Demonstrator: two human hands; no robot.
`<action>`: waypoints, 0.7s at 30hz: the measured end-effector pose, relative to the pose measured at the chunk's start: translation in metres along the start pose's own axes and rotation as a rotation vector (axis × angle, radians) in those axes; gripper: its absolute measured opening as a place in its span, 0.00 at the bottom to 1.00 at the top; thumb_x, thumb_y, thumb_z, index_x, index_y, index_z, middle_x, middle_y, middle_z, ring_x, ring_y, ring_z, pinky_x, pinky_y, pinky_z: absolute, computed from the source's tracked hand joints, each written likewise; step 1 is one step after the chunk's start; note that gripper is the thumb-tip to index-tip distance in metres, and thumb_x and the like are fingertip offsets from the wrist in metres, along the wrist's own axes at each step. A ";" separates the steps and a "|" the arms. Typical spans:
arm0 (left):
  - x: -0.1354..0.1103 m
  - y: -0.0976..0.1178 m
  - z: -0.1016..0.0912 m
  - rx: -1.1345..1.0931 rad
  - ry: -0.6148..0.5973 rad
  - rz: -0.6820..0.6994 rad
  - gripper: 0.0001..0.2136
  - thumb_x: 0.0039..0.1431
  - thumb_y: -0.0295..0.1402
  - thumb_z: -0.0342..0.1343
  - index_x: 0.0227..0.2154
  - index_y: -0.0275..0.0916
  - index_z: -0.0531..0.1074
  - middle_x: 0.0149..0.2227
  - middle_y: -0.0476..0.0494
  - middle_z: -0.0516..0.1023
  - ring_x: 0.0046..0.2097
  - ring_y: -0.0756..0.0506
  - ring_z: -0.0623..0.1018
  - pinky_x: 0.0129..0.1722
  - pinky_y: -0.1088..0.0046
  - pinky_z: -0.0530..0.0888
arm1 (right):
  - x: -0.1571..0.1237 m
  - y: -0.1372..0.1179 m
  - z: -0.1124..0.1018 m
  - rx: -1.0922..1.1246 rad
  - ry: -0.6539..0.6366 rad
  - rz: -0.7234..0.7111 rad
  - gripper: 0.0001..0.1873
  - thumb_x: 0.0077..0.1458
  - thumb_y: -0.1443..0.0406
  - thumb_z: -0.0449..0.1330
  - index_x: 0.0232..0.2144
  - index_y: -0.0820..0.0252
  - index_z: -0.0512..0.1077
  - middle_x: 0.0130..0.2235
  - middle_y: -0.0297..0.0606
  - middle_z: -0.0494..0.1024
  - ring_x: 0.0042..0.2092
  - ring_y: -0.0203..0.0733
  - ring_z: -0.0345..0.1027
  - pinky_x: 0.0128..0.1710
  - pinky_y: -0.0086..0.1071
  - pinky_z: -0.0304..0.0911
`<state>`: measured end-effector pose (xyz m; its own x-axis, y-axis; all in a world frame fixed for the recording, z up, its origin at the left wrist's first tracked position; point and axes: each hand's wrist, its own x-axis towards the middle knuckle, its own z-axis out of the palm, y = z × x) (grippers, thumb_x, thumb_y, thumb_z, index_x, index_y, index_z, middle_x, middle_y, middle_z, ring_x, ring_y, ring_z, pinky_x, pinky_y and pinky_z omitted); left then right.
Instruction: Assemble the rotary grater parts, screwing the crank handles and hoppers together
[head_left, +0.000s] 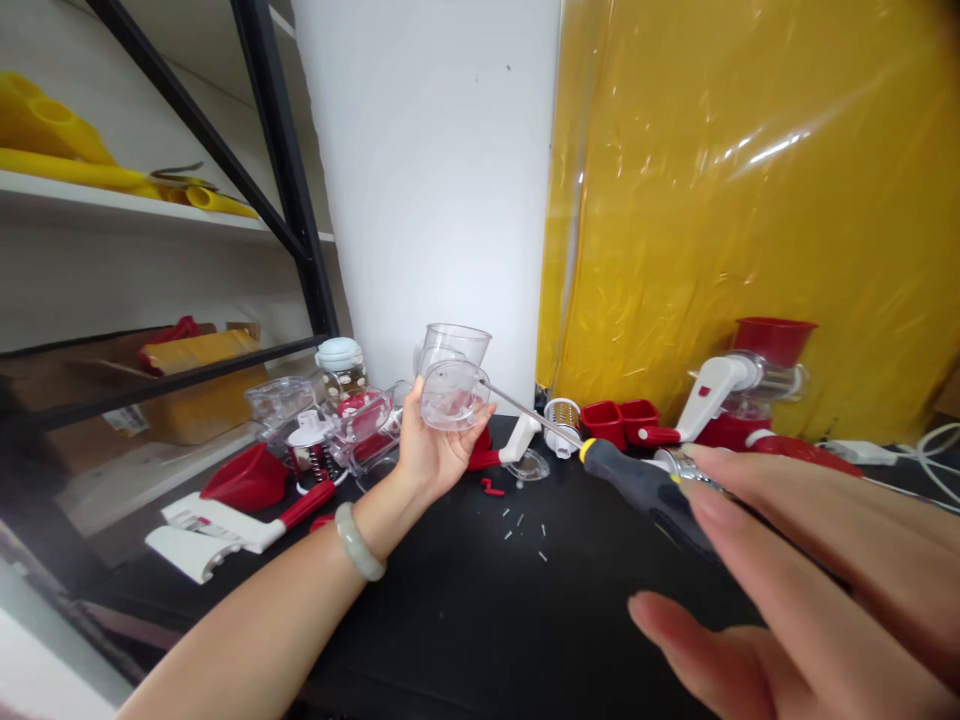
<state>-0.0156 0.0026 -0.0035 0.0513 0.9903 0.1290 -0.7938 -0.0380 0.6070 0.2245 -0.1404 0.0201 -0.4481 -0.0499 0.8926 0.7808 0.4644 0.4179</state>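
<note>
Two bare hands work above a black desk (480,620). The left hand (435,465), fingers clamped on a clear plastic cup (454,395), lifts it toward the desk's far edge, probably steadying it for the screwdriver (637,490), whose tip meets its side. The right hand (825,595) lays fingers along the screwdriver's handle, thumb apart; I cannot tell how firmly they grip. Small screws (508,534) lie mid-desk, perhaps kept within reach. Red parts (247,478) crowd the left edge. Behind: a white wall (435,180), yellow sheeting (750,200), shelves (112,204).
</note>
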 end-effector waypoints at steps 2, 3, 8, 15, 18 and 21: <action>0.001 0.000 -0.001 -0.007 -0.004 0.007 0.22 0.65 0.48 0.48 0.46 0.33 0.72 0.33 0.40 0.80 0.36 0.40 0.84 0.33 0.71 0.82 | -0.005 0.002 -0.001 -0.033 -0.017 0.047 0.19 0.57 0.53 0.61 0.46 0.56 0.73 0.38 0.42 0.80 0.39 0.50 0.75 0.33 0.37 0.70; 0.001 0.000 -0.001 -0.011 -0.006 0.010 0.22 0.65 0.48 0.48 0.46 0.33 0.72 0.33 0.40 0.80 0.36 0.40 0.84 0.33 0.71 0.83 | -0.006 0.003 -0.002 -0.053 -0.026 0.068 0.17 0.56 0.54 0.61 0.45 0.55 0.74 0.37 0.42 0.80 0.38 0.50 0.75 0.32 0.37 0.70; 0.000 0.001 0.001 -0.020 0.002 0.012 0.21 0.65 0.47 0.48 0.46 0.34 0.71 0.32 0.41 0.80 0.35 0.41 0.84 0.34 0.70 0.83 | -0.008 0.004 -0.003 -0.064 -0.085 0.061 0.14 0.56 0.59 0.63 0.44 0.52 0.74 0.38 0.40 0.80 0.35 0.47 0.74 0.33 0.38 0.70; 0.000 0.002 0.003 -0.038 0.030 0.026 0.22 0.63 0.48 0.49 0.49 0.34 0.70 0.30 0.42 0.79 0.34 0.42 0.84 0.32 0.71 0.82 | 0.004 -0.002 -0.004 0.034 -0.037 0.015 0.10 0.56 0.62 0.61 0.42 0.51 0.74 0.41 0.41 0.78 0.43 0.49 0.73 0.37 0.41 0.72; 0.000 0.002 0.003 -0.036 0.033 0.020 0.22 0.64 0.48 0.49 0.49 0.34 0.70 0.30 0.42 0.79 0.33 0.41 0.84 0.30 0.72 0.82 | 0.011 0.003 -0.007 0.090 -0.051 -0.043 0.10 0.56 0.63 0.61 0.42 0.50 0.74 0.39 0.39 0.77 0.42 0.47 0.73 0.38 0.40 0.72; -0.001 0.002 0.004 -0.030 0.036 0.012 0.23 0.65 0.49 0.46 0.48 0.33 0.70 0.30 0.41 0.79 0.33 0.41 0.84 0.30 0.72 0.82 | 0.009 0.007 -0.004 0.086 0.001 -0.033 0.13 0.57 0.60 0.60 0.45 0.50 0.73 0.41 0.40 0.77 0.41 0.47 0.72 0.40 0.42 0.71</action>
<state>-0.0147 0.0009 0.0007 0.0201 0.9940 0.1080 -0.8120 -0.0468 0.5817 0.2278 -0.1412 0.0317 -0.4720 -0.0673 0.8790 0.7257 0.5364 0.4308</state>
